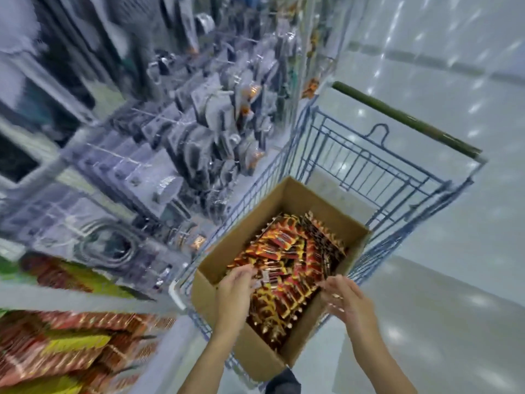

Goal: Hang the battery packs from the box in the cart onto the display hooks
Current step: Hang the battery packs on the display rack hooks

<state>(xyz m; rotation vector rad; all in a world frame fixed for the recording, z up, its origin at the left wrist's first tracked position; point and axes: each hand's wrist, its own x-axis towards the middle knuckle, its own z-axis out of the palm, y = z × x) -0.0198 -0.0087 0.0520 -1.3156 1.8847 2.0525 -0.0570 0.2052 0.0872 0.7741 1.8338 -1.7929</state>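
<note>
Battery packs in box, cart on glossy floor; left grip unclear, right grip spread.

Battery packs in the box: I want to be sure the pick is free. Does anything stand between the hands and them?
Nothing visible does. The box is open on top; the left hand is on the battery packs, and the right hand is above the box's near right edge.

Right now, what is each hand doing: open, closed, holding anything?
Left hand: fingers down among the battery packs in the box; grip cannot be told.
Right hand: open, holding nothing.
</note>
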